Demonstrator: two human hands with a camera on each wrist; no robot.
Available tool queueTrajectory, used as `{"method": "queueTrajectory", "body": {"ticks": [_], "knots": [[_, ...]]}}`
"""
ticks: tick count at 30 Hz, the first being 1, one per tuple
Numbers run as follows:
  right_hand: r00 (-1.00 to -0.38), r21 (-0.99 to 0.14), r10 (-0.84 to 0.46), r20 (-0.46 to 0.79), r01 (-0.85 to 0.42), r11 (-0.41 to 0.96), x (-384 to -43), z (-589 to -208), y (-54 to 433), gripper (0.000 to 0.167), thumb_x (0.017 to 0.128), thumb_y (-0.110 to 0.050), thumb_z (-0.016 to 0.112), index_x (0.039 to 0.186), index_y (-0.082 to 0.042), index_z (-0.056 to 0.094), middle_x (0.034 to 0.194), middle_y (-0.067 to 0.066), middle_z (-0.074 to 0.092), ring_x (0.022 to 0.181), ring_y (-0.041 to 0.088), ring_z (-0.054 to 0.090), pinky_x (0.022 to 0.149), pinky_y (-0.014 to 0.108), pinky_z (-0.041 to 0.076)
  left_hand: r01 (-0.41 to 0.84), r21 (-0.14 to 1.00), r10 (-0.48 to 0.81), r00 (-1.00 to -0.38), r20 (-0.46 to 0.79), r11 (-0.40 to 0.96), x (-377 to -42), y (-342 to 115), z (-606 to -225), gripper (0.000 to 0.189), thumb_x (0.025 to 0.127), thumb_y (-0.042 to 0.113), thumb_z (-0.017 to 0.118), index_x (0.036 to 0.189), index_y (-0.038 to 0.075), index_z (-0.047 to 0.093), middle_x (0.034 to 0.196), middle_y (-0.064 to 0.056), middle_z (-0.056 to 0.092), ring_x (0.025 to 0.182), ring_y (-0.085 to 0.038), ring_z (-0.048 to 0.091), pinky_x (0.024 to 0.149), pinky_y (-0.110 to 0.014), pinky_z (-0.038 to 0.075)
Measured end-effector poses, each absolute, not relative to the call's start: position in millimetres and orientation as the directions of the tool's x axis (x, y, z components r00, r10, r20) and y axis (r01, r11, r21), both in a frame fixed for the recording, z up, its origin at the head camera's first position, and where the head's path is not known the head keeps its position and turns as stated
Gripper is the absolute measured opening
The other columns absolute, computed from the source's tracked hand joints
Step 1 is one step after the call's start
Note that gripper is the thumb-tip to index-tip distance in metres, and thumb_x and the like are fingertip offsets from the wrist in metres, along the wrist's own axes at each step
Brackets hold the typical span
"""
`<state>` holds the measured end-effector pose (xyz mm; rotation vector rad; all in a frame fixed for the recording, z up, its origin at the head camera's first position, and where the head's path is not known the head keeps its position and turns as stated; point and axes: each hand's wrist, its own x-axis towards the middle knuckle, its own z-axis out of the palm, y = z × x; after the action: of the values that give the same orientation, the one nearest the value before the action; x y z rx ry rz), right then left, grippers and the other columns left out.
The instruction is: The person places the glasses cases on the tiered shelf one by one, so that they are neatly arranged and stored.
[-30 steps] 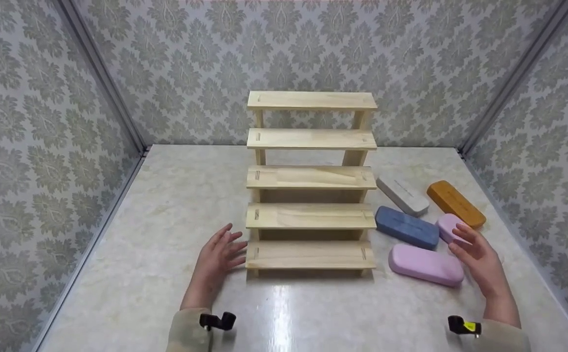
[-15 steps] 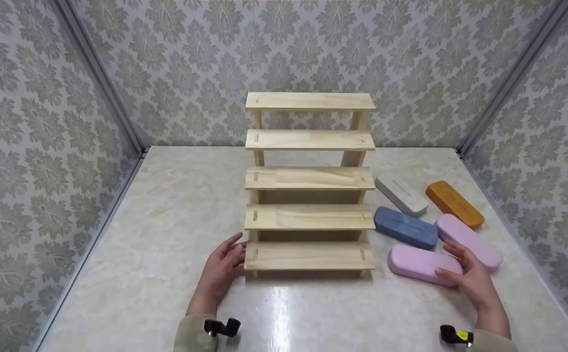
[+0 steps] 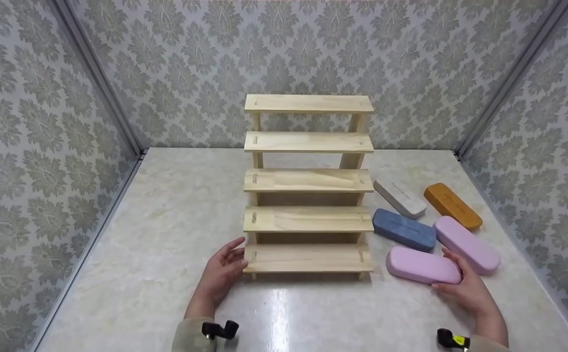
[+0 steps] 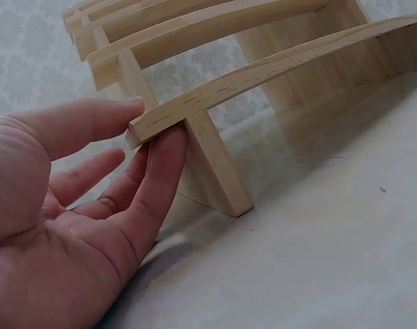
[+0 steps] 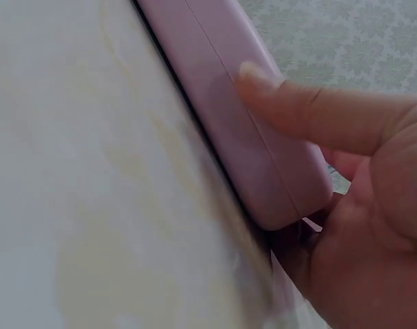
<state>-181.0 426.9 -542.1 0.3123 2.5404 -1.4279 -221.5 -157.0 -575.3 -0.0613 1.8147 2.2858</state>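
A stepped wooden display rack with several tiers stands in the middle of the table. My left hand pinches the left end of its lowest board; in the left wrist view the thumb lies on the board's end and the fingers are underneath. To the right of the rack, a pink glasses case lies on the table. My right hand grips its right end, thumb along the near side, as the right wrist view also shows; the fingers behind the case are mostly hidden.
Behind the held case lie a second pink glasses case, a blue one, a white one and an orange-brown one. Patterned walls enclose the marbled table at the back and sides.
My right hand has moved left and down onto the near pink glasses case and now grips its end. The left hand has come from beside the rack to pinch its lowest board.
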Motion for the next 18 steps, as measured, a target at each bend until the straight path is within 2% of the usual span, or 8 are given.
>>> {"method": "queueTrajectory", "body": {"ticks": [5,9,13,18], "knots": [[-0.943,-0.793,0.098,-0.319,0.322,0.517,-181.6,-541.8,426.1,0.118,0.078,-0.012,0.088,0.166,-0.014,0.009,0.171,0.025,0.006,0.157,0.049,0.003,0.123,0.071,0.003,-0.210,0.959,0.148,-0.972,-0.184,-0.188,-221.1,-157.1,-574.3,0.065,0.091,0.004,0.072,0.151,0.005,0.048,0.130,-0.012,0.060,0.106,-0.017,0.066,0.082,-0.027,0.058],[-0.946,-0.798,0.092,-0.310,0.312,0.516,-181.0,-544.1,427.0,0.115,0.079,-0.008,0.086,0.165,-0.011,0.011,0.170,0.028,0.007,0.156,0.049,0.008,0.124,0.070,0.007,-0.207,0.955,0.153,-0.972,-0.176,-0.214,-220.0,-157.2,-573.3,0.063,0.091,-0.002,0.068,0.151,-0.001,0.047,0.126,-0.010,0.059,0.104,-0.016,0.063,0.080,-0.024,0.057],[-0.951,-0.801,0.083,-0.299,0.297,0.519,-179.6,-544.9,428.9,0.114,0.078,-0.012,0.087,0.164,-0.009,0.013,0.170,0.027,0.009,0.155,0.048,0.011,0.124,0.069,0.009,-0.197,0.949,0.153,-0.975,-0.163,-0.246,-219.9,-157.1,-573.3,0.064,0.090,-0.007,0.066,0.150,-0.006,0.044,0.123,-0.009,0.060,0.104,-0.015,0.063,0.082,-0.023,0.057],[-0.932,-0.800,0.100,-0.349,0.352,0.487,-178.5,-541.4,432.0,0.118,0.077,-0.022,0.090,0.165,-0.011,0.012,0.171,0.024,0.006,0.156,0.046,0.009,0.125,0.068,0.010,-0.188,0.955,0.155,-0.976,-0.155,-0.230,-220.4,-157.7,-573.5,0.064,0.091,-0.006,0.066,0.150,-0.005,0.044,0.125,-0.010,0.061,0.107,-0.015,0.064,0.085,-0.023,0.057]]}}
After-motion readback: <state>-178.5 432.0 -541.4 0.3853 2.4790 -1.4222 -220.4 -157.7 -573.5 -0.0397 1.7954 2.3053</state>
